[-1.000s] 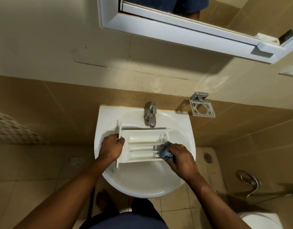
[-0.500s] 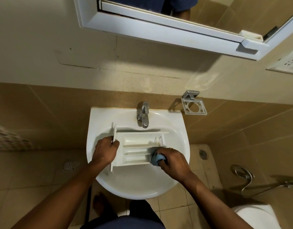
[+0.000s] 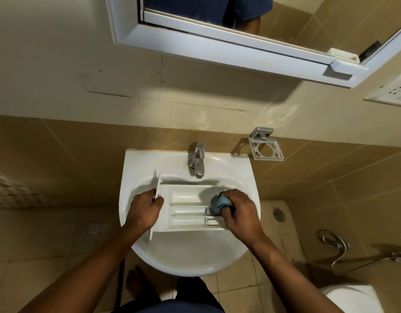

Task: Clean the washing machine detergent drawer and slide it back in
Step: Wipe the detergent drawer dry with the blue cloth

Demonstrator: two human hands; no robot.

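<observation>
A white detergent drawer point(image 3: 187, 208) lies across the white sink point(image 3: 149, 163), its front panel at the left and its compartments facing up. My left hand point(image 3: 145, 210) grips the front panel end. My right hand point(image 3: 239, 213) holds a bunched blue cloth point(image 3: 218, 203) and presses it into the right end of the drawer. The cloth and my fingers hide the drawer's right end compartments.
A chrome tap point(image 3: 197, 160) stands at the back of the sink, just behind the drawer. A metal holder point(image 3: 266, 146) hangs on the wall at the right. A mirror cabinet point(image 3: 228, 41) projects overhead. A toilet point(image 3: 353, 297) and a hose sprayer point(image 3: 337, 247) are at the lower right.
My right hand with the cloth has shifted back along the drawer's right end, from the near compartment toward the far one. The left hand keeps its grip.
</observation>
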